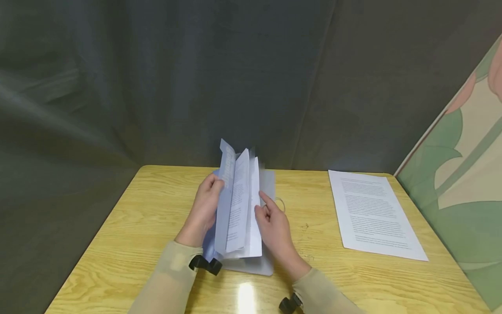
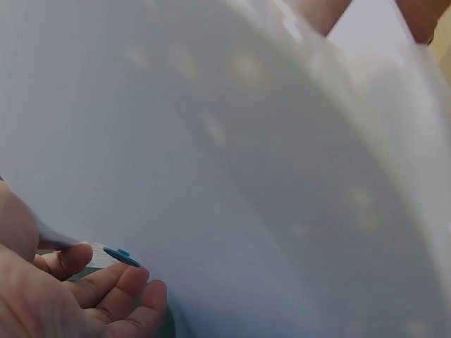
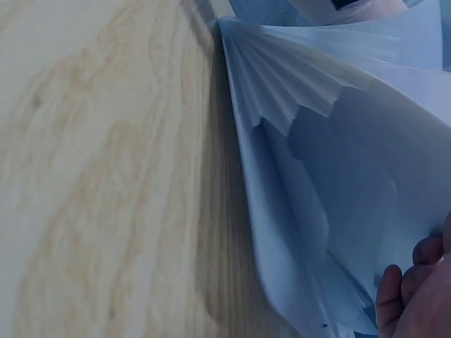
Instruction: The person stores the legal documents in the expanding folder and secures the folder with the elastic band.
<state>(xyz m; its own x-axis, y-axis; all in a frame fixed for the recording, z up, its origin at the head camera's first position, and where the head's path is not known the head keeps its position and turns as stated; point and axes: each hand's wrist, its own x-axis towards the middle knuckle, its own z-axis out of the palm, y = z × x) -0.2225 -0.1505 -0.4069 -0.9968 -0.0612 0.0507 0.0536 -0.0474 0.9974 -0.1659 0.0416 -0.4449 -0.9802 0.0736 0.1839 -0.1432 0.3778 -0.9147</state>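
Note:
A blue-grey translucent expanding file folder (image 1: 223, 218) stands fanned open on the table, its accordion pleats (image 3: 285, 81) showing in the right wrist view. My left hand (image 1: 205, 200) grips the raised cover at its left edge, thumb on the inner face. In the left wrist view its fingers curl near a small teal button (image 2: 121, 257). Inside the folder, a printed sheet (image 1: 238, 200) leans beside a whiter sheet (image 1: 255, 231). My right hand (image 1: 276, 229) pinches the whiter sheet's right edge between thumb and index finger; its other fingers are curled.
A separate printed page (image 1: 378, 213) lies flat at the right of the wooden table (image 1: 129, 244). By the folder's right edge is a thin loop (image 1: 280, 203). Dark cloth (image 1: 235, 78) hangs behind the table, and a floral panel (image 1: 466, 187) borders its right side.

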